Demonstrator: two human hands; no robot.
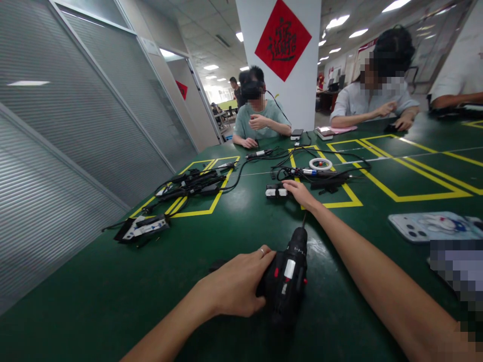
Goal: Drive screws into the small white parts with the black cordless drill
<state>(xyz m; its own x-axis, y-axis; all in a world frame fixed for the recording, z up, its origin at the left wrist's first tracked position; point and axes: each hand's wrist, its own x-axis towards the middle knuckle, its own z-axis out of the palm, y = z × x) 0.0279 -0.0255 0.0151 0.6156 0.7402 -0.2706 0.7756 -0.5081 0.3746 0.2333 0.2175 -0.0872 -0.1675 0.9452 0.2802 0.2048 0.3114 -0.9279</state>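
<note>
My left hand (236, 284) is closed around the body of a black cordless drill (289, 274) that lies on the green table (226, 236), its bit pointing away from me. A ring shows on one finger. My right arm stretches far forward, and my right hand (300, 193) rests on a small black-and-white device (275, 191) near a yellow floor-tape line. The fingers curl down onto that device. Just beyond it lies a tangle of black cables and tools (320, 176).
More black cables and chargers (192, 183) lie in a yellow-taped box at left, with a black-and-white unit (143, 227) nearer me. A white tape roll (320, 164) sits further back. A phone (433, 226) lies at right. Other people sit across the table.
</note>
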